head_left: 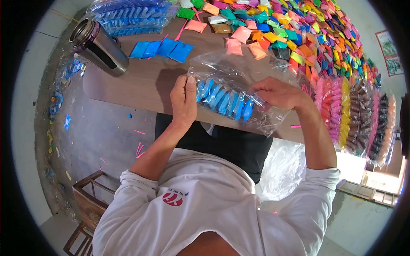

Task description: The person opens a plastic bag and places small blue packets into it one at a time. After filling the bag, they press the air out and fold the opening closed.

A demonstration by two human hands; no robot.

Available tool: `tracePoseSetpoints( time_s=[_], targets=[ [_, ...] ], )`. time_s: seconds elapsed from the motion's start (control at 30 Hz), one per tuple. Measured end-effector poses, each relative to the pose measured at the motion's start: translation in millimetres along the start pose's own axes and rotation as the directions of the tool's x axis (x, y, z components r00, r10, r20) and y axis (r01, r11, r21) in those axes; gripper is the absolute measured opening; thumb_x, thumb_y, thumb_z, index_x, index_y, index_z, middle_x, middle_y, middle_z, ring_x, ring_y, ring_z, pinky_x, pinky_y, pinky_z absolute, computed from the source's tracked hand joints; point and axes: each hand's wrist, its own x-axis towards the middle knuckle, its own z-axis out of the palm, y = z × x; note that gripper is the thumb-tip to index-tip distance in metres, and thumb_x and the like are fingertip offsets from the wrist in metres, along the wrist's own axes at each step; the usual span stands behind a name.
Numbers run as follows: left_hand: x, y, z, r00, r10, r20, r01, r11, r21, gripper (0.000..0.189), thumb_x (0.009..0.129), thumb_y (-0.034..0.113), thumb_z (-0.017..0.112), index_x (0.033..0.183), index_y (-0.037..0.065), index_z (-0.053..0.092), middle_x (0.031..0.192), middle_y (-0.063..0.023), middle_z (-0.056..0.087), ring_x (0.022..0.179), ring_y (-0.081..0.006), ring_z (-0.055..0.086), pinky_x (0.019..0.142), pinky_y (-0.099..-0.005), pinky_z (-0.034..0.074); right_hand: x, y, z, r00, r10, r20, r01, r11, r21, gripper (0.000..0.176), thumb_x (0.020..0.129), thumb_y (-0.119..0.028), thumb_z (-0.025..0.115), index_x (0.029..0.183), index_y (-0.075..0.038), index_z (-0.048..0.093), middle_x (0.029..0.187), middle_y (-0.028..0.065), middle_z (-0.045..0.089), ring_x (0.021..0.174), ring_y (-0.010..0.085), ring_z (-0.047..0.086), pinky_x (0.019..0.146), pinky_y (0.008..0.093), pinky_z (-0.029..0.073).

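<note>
A clear plastic bag [230, 68] lies at the table's near edge with a row of several blue packets [224, 101] inside it. My left hand [184, 100] pinches the bag's left side, thumb against fingers. On the right, my right hand [277, 92] has its fingers curled at the bag, beside the last blue packet; its fingertips are partly hidden by the film. Above the bag, several loose blue packets [164, 50] lie flat on the wooden table [141, 81].
A steel flask [100, 49] stands at the table's left. Behind it are bagged blue packets [132, 17]. A large pile of coloured packets [299, 34] covers the back right, with filled bags [354, 115] along the right. A wooden chair [87, 200] stands lower left.
</note>
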Motion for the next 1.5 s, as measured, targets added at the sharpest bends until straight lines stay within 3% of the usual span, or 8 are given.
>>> tracePoseSetpoints(
  time_s=[0.17,0.47,0.67,0.77,0.9,1.03,1.4,1.5],
  targets=[
    [0.3,1.2,1.8,1.0,0.015,-0.006,-0.015,1.0,-0.002,0.021,0.1,0.016,0.047,0.088,0.0,0.054,0.073,-0.0039,0.049,0.067,-0.0108,0.042,0.059,-0.0297,0.038,4.0,16.9,10.5,0.95,-0.259,-0.176,0.204,0.937,-0.283,0.03,0.093,-0.019,0.052,0.114,-0.001,0.064,0.094,0.0059,0.063,0.085,0.0116,0.062,0.073,0.0268,0.053],
    [0.0,0.5,-1.0,1.0,-0.003,0.02,0.003,1.0,0.008,0.021,0.1,0.016,0.047,0.089,-0.001,0.054,0.072,-0.0061,0.05,0.067,-0.0122,0.042,0.06,-0.0309,0.039,-9.1,-3.7,-1.5,0.953,-0.019,-0.302,0.024,1.0,0.013,0.027,0.092,-0.019,0.051,0.104,0.002,0.064,0.092,0.014,0.063,0.073,0.0207,0.066,0.068,0.0306,0.053],
    [-0.5,7.7,-0.1,0.997,-0.033,0.062,0.033,0.999,0.003,0.021,0.1,0.017,0.048,0.092,-0.001,0.055,0.072,-0.008,0.051,0.066,-0.0134,0.045,0.06,-0.0315,0.04,-9.6,-100.5,7.3,0.569,-0.473,-0.673,0.255,0.879,-0.402,0.02,0.088,-0.013,0.053,0.094,0.003,0.064,0.075,0.0149,0.063,0.067,0.0219,0.065,0.064,0.034,0.05],
    [-0.6,9.1,-1.1,0.996,-0.033,0.078,0.032,0.999,0.016,0.02,0.1,0.017,0.049,0.093,-0.002,0.055,0.073,-0.0088,0.052,0.066,-0.0143,0.047,0.06,-0.0314,0.042,32.9,-133.4,-3.5,0.455,-0.726,-0.516,0.35,0.678,-0.646,0.017,0.087,-0.008,0.055,0.097,0.002,0.064,0.077,0.0116,0.066,0.065,0.0172,0.062,0.064,0.0288,0.051],
    [-0.1,6.9,-0.1,0.998,-0.004,0.062,0.004,1.0,0.004,0.02,0.1,0.017,0.048,0.096,-0.002,0.055,0.074,-0.0117,0.053,0.066,-0.0188,0.05,0.062,-0.0332,0.043,129.5,-148.7,-13.3,0.639,-0.697,-0.326,0.206,0.564,-0.8,0.033,0.077,-0.028,0.066,0.093,0.0,0.066,0.072,0.0173,0.065,0.067,0.0315,0.063,0.064,0.0402,0.05],
    [-3.5,3.8,0.5,0.995,-0.059,0.076,0.062,0.998,-0.031,0.021,0.1,0.017,0.048,0.098,-0.002,0.055,0.075,-0.0134,0.053,0.067,-0.0205,0.05,0.063,-0.0339,0.043,166.5,-176.7,-0.1,0.902,-0.374,-0.214,0.04,0.567,-0.823,0.043,0.067,-0.036,0.074,0.092,-0.001,0.069,0.082,0.0195,0.068,0.077,0.0338,0.067,0.07,0.042,0.053],
    [-4.5,0.0,-2.7,0.991,-0.073,0.109,0.089,0.985,-0.151,0.02,0.1,0.018,0.051,0.102,0.0,0.057,0.081,-0.0133,0.054,0.071,-0.0222,0.052,0.067,-0.0337,0.044,205.4,-156.8,11.2,0.948,-0.2,-0.246,-0.096,0.558,-0.824,0.044,0.063,-0.03,0.076,0.093,0.002,0.07,0.09,0.0204,0.07,0.087,0.0319,0.069,0.074,0.0398,0.055],
    [-3.3,-1.6,-1.3,0.994,-0.024,0.103,0.037,0.991,-0.128,0.026,0.103,0.022,0.047,0.104,-0.002,0.057,0.073,0.002,0.046,0.068,-0.0068,0.038,0.057,-0.0241,0.036,192.2,-177.1,3.6,0.919,-0.223,-0.325,-0.094,0.677,-0.73,0.048,0.066,-0.029,0.074,0.101,0.002,0.066,0.102,0.0219,0.067,0.097,0.0324,0.066,0.081,0.0404,0.053]
  ],
)
